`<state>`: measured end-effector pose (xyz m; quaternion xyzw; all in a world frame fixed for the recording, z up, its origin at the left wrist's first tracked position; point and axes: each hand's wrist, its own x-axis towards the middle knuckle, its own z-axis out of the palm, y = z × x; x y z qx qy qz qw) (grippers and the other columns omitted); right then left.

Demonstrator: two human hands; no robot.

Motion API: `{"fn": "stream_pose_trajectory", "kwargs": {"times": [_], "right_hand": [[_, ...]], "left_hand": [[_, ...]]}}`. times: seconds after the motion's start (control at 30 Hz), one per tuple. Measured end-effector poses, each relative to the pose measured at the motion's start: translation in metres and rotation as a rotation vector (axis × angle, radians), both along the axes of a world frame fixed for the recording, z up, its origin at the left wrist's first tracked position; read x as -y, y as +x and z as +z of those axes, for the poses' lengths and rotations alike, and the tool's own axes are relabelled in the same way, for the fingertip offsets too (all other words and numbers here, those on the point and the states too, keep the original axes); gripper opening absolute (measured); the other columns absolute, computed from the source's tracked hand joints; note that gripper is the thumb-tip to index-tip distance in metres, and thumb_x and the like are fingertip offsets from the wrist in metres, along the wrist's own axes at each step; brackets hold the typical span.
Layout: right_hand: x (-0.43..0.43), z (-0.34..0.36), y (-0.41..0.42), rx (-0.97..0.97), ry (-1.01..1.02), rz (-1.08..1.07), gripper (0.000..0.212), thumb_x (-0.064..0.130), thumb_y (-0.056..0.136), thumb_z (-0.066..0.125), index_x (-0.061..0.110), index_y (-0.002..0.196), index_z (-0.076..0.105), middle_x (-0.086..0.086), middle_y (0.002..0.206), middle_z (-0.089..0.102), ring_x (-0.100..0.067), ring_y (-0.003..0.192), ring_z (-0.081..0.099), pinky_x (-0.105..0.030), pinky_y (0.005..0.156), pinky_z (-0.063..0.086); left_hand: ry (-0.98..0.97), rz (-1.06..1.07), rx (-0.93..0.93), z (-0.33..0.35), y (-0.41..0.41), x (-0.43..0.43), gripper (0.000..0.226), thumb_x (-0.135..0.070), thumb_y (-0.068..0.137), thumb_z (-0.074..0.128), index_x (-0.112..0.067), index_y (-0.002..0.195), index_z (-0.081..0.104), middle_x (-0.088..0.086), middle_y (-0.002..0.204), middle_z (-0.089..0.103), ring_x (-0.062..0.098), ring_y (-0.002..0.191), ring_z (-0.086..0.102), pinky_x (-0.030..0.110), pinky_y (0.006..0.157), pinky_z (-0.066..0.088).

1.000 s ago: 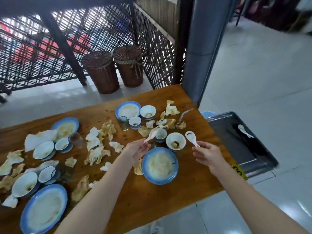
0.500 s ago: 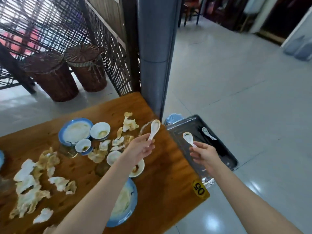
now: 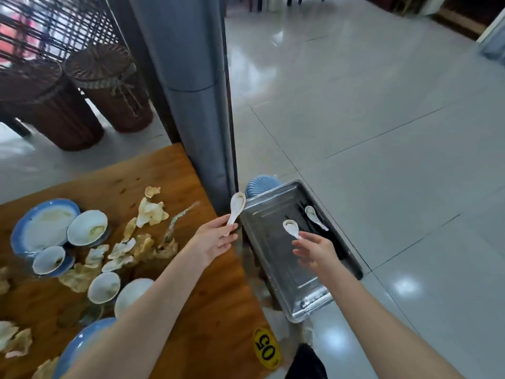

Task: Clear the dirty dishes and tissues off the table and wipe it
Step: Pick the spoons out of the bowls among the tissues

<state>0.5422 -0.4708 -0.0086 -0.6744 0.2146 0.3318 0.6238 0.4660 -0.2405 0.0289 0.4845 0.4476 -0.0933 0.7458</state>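
The room was bright, with soft, even light. The pale floor tiles [image 3: 382, 132] shone, and round white spots of glare sat on them beside my right forearm and further off near the top. The metal tray [image 3: 273, 272] gave back dull, streaky reflections. My arms threw only faint shadows on the wooden worktop [image 3: 218, 310]. The wide lens bowed the pillar [image 3: 191, 77] and the tile seams, most at the edges. Everything looked slightly soft. The baskets [image 3: 109, 91] and lattice [image 3: 54, 28] at top left were smeared, and my fingers [image 3: 224, 236] were a little blurred.
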Motion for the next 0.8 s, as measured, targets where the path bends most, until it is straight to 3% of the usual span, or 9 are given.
{"fn": "stream_pose_trajectory", "kwargs": {"times": [0.2,0.3,0.43,0.53,0.67,0.8], "right_hand": [[0.058,-0.049,0.091,-0.072,-0.066,0.08,0.011,0.013,0.091,0.06,0.013,0.102,0.062,-0.004,0.082,0.067,-0.015,0.063,0.06,-0.025,0.057,0.045],[0.092,-0.075,0.125,-0.111,-0.103,0.094,0.009,0.011,0.093,0.057,0.011,0.102,0.061,-0.006,0.082,0.064,-0.014,0.061,0.055,-0.025,0.057,0.038],[0.126,-0.112,0.153,-0.157,-0.165,0.127,0.014,0.01,0.094,0.055,0.009,0.107,0.058,-0.012,0.092,0.064,-0.015,0.064,0.056,-0.026,0.058,0.041],[0.144,-0.14,0.166,-0.213,-0.189,0.126,0.016,0.007,0.093,0.054,0.007,0.109,0.058,-0.012,0.085,0.062,-0.018,0.061,0.052,-0.025,0.056,0.037],[0.154,-0.175,0.178,-0.251,-0.229,0.156,0.019,0.009,0.092,0.054,0.007,0.109,0.061,-0.013,0.092,0.065,-0.021,0.069,0.055,-0.026,0.057,0.037],[0.153,-0.203,0.188,-0.278,-0.241,0.192,0.017,0.01,0.094,0.052,0.011,0.109,0.06,-0.007,0.091,0.066,-0.016,0.064,0.057,-0.028,0.061,0.041]], "left_hand": [[-0.127,0.17,-0.005,-0.057,0.063,0.06,0.02,-0.001,0.095,0.049,-0.014,0.102,0.063,0.0,0.078,0.074,0.015,0.062,0.07,0.025,0.054,0.053],[-0.088,0.145,-0.1,-0.092,0.094,0.101,0.015,-0.009,0.096,0.053,-0.018,0.101,0.064,-0.005,0.078,0.075,0.01,0.06,0.07,0.025,0.06,0.048],[-0.105,0.114,-0.195,-0.135,0.128,0.148,0.014,-0.015,0.098,0.053,-0.018,0.103,0.065,-0.005,0.085,0.075,0.013,0.07,0.068,0.025,0.065,0.047],[-0.131,0.107,-0.253,-0.159,0.146,0.174,0.016,-0.014,0.1,0.049,-0.017,0.103,0.064,-0.006,0.083,0.074,0.014,0.074,0.066,0.025,0.064,0.045],[-0.111,0.064,-0.301,-0.186,0.163,0.195,0.019,-0.009,0.1,0.046,-0.014,0.108,0.062,-0.003,0.089,0.071,0.009,0.065,0.067,0.021,0.057,0.044],[-0.094,0.017,-0.33,-0.21,0.174,0.207,0.025,-0.002,0.1,0.043,-0.011,0.115,0.06,0.001,0.093,0.069,0.007,0.058,0.066,0.025,0.061,0.041]]}}
